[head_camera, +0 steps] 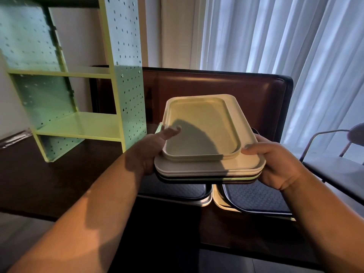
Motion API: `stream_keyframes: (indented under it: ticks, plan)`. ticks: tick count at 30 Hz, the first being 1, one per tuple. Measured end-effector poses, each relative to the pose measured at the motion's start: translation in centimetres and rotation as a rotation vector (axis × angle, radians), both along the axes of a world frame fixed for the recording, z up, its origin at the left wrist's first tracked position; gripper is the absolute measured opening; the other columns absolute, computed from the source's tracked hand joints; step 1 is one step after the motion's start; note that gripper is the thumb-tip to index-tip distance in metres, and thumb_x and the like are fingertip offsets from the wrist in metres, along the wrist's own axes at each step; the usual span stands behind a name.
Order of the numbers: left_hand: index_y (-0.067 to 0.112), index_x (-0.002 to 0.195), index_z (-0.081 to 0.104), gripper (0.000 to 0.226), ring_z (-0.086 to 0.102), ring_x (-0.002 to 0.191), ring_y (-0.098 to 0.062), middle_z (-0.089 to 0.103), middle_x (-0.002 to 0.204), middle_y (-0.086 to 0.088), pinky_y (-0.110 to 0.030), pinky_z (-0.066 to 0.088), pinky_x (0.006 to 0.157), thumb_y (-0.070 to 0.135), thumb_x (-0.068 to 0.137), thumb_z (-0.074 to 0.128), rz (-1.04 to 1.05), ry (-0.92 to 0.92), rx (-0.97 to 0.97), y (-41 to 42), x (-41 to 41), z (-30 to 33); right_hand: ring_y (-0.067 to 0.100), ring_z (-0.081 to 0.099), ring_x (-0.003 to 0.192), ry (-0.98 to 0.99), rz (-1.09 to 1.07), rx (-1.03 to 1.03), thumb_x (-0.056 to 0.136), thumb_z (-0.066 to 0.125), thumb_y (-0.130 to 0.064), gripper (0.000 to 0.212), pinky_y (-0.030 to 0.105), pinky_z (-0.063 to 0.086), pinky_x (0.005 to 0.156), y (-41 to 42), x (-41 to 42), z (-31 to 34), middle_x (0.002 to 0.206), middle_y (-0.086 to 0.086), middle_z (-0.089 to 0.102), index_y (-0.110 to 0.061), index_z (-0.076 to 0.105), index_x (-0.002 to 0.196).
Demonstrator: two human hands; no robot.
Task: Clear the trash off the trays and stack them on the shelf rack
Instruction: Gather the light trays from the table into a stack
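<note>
A stack of several trays is held in the air above the table, with a small cream tray on top and white, brown and green ones beneath. My left hand grips the stack's left edge, thumb lying on the top tray. My right hand grips the right edge, thumb on the rim. No trash shows on the top tray. The pale green shelf rack stands on the table to the left, its shelves bare.
Two dark blue trays lie on the dark table under the held stack, each on a lighter tray. A brown padded seat back runs behind. A metal chair stands at right before white curtains.
</note>
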State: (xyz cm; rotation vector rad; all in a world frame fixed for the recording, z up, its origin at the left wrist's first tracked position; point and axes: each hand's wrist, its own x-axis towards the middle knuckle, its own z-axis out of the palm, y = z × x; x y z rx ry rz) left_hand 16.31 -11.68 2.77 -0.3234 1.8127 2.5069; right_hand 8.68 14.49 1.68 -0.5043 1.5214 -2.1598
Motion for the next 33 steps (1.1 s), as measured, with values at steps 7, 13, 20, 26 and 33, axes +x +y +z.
stream_keyframes:
  ticks: [7, 13, 20, 26, 33]
  plan:
    - [-0.008, 0.123, 0.058, 0.039, 0.07, 0.074, -0.032, 0.072, 0.092, -0.021, -0.04, 0.063, 0.064, 0.018, 0.094, 0.063, 0.008, -0.11, -0.17, -0.2, -1.7, 0.5, 0.034, 0.074, 0.082, -0.221, 0.013, 0.146, 0.087, 0.061, -0.03, 0.045, 0.046, 0.063, 0.068, -0.4, -2.2, 0.5, 0.103, 0.02, 0.073, -0.007, 0.064, 0.126]
    - [-0.001, 0.127, 0.06, 0.051, 0.073, 0.087, -0.036, 0.074, 0.107, -0.023, -0.044, 0.062, 0.079, 0.035, 0.092, 0.066, -0.064, -0.112, -0.188, 0.0, -4.4, 1.2, 0.035, 0.074, 0.079, -0.262, -0.021, 0.309, 0.078, 0.073, -0.038, 0.059, 0.044, 0.063, 0.064, -0.1, -4.4, -0.3, 0.102, 0.021, 0.074, -0.007, 0.065, 0.127]
    - [-0.001, 0.123, 0.063, 0.045, 0.072, 0.078, -0.029, 0.077, 0.09, -0.018, -0.038, 0.057, 0.083, 0.036, 0.101, 0.052, -0.119, -0.081, -0.237, 0.2, -9.0, 2.2, 0.039, 0.072, 0.081, -0.36, -0.114, 0.336, 0.081, 0.071, -0.023, 0.059, 0.045, 0.061, 0.06, 0.2, -8.1, -0.6, 0.106, 0.024, 0.07, -0.004, 0.056, 0.134]
    - [0.006, 0.118, 0.066, 0.044, 0.076, 0.071, -0.023, 0.078, 0.086, -0.015, -0.027, 0.06, 0.058, 0.039, 0.107, 0.039, -0.142, -0.062, -0.168, -0.4, -12.3, 1.9, 0.036, 0.074, 0.076, -0.276, -0.109, 0.117, 0.074, 0.058, -0.015, 0.056, 0.042, 0.062, 0.061, 0.2, -10.7, -1.0, 0.101, 0.023, 0.072, -0.003, 0.059, 0.128]
    - [-0.001, 0.119, 0.067, 0.044, 0.072, 0.087, -0.031, 0.076, 0.104, -0.019, -0.038, 0.058, 0.083, 0.036, 0.102, 0.051, -0.076, -0.096, -0.231, -0.6, -14.7, 0.6, 0.034, 0.074, 0.075, -0.255, -0.117, 0.079, 0.076, 0.056, -0.015, 0.049, 0.042, 0.063, 0.064, 0.4, -12.1, -1.0, 0.097, 0.02, 0.073, -0.005, 0.064, 0.123]
